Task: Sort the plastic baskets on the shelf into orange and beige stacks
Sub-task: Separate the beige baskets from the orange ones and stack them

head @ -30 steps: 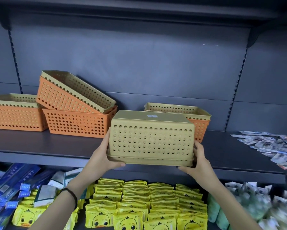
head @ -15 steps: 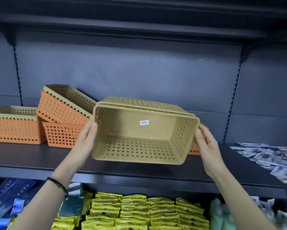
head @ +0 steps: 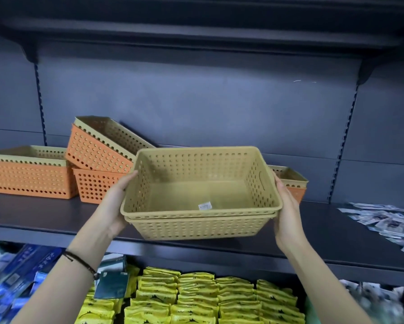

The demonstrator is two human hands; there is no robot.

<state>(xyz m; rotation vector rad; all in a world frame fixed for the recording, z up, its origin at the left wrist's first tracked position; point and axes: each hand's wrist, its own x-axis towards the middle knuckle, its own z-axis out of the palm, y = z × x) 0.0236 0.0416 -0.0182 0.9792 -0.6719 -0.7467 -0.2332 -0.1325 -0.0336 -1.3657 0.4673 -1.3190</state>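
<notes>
I hold two nested beige baskets [head: 196, 226] upright, opening up, over the front of the dark shelf [head: 44, 218]. My left hand [head: 116, 204] grips their left end and my right hand [head: 286, 213] their right end. At the far left stands an orange basket with a beige one inside [head: 30, 176]. Beside it a tilted orange and beige pair [head: 95, 148] leans on another orange basket [head: 95, 185]. Behind my right hand sits a beige basket nested in an orange one [head: 292, 181], mostly hidden.
Loose packets [head: 383, 220] lie scattered on the shelf's right end. Below the shelf are yellow snack packs [head: 196, 298] and blue boxes [head: 21, 277]. Another dark shelf [head: 196, 31] hangs overhead, and slotted uprights run down the back panel.
The beige baskets went from upside down, through facing me, to upright with the opening up. They now sit lower, near the shelf front, still in both hands.
</notes>
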